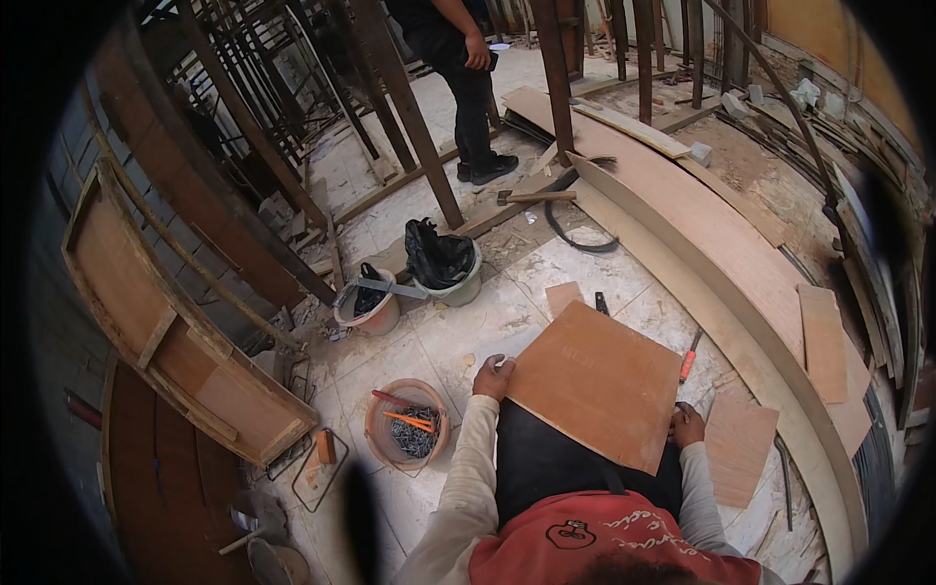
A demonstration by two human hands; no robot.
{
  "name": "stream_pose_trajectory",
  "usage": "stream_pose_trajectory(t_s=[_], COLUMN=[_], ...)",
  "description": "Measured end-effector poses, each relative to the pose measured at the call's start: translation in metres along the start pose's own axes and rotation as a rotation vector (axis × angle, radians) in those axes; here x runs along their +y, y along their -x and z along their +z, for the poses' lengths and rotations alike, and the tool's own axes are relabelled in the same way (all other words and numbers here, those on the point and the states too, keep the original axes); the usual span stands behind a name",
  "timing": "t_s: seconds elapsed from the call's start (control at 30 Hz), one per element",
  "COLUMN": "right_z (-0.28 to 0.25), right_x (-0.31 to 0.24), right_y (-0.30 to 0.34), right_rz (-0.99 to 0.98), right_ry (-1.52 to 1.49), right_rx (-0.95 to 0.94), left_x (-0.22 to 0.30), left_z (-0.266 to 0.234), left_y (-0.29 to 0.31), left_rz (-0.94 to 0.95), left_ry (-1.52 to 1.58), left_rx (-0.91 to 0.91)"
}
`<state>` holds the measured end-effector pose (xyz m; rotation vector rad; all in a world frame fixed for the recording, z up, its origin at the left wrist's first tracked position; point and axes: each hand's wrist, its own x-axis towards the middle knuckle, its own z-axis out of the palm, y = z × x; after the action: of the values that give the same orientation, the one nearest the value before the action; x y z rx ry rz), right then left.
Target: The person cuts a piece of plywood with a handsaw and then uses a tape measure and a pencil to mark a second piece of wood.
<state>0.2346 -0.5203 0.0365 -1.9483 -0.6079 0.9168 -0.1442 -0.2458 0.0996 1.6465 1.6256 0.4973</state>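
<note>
A square brown plywood board [595,385] lies across my lap, tilted a little. Along its left edge my left hand [493,377] is closed, gripping the corner. My right hand [686,425] is closed on the opposite edge, its fingers partly hidden. Beside the board on the right lies a tool with a red handle [688,365], and past its far edge stands out a black-handled tool [601,304]. Two thinner plywood pieces are close by: a small offcut [563,296] beyond the board and a larger sheet [739,448] right of my right hand.
To my left stands a bucket [369,429] of nails with orange-handled tools. Farther off are two buckets, one holding a black bag [436,255]. A hammer [536,197] rests by metal posts, near a standing person [458,83]. A long curved timber form [726,244] sweeps along the right.
</note>
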Motion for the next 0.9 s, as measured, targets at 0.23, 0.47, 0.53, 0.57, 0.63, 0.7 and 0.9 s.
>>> stream_pose_trajectory(t_s=[0.23,0.47,0.53,0.57,0.63,0.7,0.9], right_z=[-0.007,-0.02,-0.033,-0.034,-0.026,-0.019,-0.016], right_x=[-0.005,0.009,0.037,0.044,0.038,0.034,0.0], right_y=[-0.014,-0.044,-0.075,-0.085,-0.085,-0.084,-0.057], right_rz=[0.088,0.249,0.264,0.141,0.041,0.08,0.243], right_ry=[-0.291,-0.185,-0.167,-0.002,0.211,0.207,-0.337], right_rx=[0.074,-0.085,-0.106,-0.029,-0.062,-0.117,-0.131], left_x=[-0.079,-0.175,-0.21,-0.219,-0.243,-0.265,-0.275], left_z=[0.007,-0.003,0.0,0.0,-0.006,-0.014,-0.037], left_y=[0.101,0.121,0.101,0.09,0.082,0.085,0.127], left_rz=[-0.494,-0.653,-0.367,-0.302,-0.407,-0.567,-0.466], left_ry=[1.405,1.924,1.963,2.016,2.074,2.06,1.979], left_rx=[0.217,0.775,0.718,0.713,0.821,0.871,0.91])
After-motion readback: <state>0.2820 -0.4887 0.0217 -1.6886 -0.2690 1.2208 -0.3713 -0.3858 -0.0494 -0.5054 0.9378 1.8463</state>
